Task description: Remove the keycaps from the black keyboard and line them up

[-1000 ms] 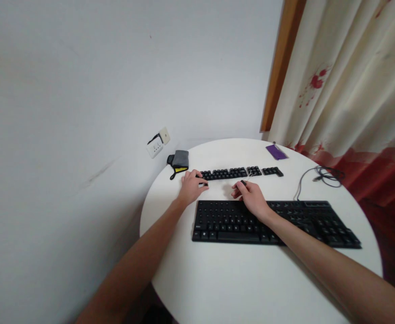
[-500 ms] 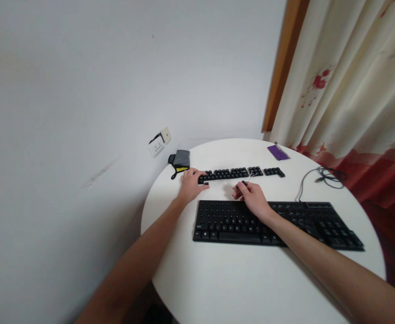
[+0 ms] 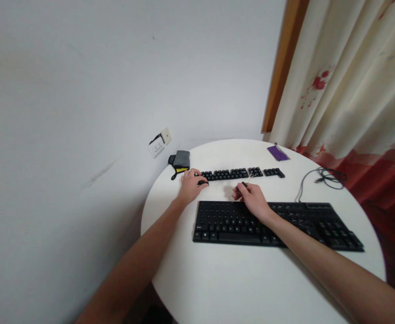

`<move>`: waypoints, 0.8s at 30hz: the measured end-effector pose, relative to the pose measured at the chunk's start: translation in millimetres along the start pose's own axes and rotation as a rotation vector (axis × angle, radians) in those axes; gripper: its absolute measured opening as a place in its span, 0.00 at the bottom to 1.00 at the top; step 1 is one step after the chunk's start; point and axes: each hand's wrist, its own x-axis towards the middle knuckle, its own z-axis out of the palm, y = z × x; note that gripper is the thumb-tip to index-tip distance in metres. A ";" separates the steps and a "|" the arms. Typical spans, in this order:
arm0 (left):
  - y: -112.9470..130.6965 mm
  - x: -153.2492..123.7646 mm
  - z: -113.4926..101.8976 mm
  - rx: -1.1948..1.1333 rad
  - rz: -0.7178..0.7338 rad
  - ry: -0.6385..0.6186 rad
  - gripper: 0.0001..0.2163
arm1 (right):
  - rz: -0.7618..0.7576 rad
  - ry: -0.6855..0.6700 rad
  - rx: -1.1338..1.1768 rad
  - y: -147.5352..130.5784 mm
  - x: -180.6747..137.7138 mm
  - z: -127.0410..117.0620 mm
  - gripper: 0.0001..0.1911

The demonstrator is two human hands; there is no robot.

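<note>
Keys (image 3: 233, 173), black and loose, lay in a long row across the far part of a round white bench (image 3: 214, 274), set in a few groups with small gaps between them. Nearer to us, and roughly parallel to that row, a black keyboard (image 3: 231, 225) lay flat. Small studs (image 3: 217, 210) showed across its far left rows, while its near rows, the long space bar (image 3: 239, 238) among them, carried keys. Our left hand (image 3: 189, 186) was at the left end of the loose row, thumb and forefinger curved about a small black key (image 3: 203, 183); we could not tell whether they gripped it or only touched it. Our right hand (image 3: 251, 199) was closed on a small black piece (image 3: 244, 184), held between thumb and fingers over the far edge of the keyboard, with a thin pale wire (image 3: 250, 177) showing beside the fingertips. Our right forearm (image 3: 312, 247) crossed above the keyboard and hid part of it. A dark cable (image 3: 332, 176) ran from the keyboard's far edge and lay coiled on the right of the bench. Farther off lay a purple card (image 3: 278, 153). At the far left sat a grey pouch (image 3: 182, 158) with a yellow strip (image 3: 181, 169), near a wall socket (image 3: 156, 147). A pale curtain (image 3: 362, 90) with red patches hung at the right.
</note>
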 end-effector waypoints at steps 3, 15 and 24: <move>-0.8 0.8 -0.3 -0.009 0.021 0.001 0.05 | -0.006 -0.002 -0.005 1.2 0.2 0.0 0.21; 2.1 1.5 5.3 0.004 -0.019 0.007 0.21 | 0.002 -0.007 -0.005 2.7 0.1 -0.6 0.21; -2.4 3.0 5.5 0.013 -0.051 0.031 0.23 | 0.009 -0.005 -0.003 0.1 -0.7 0.1 0.21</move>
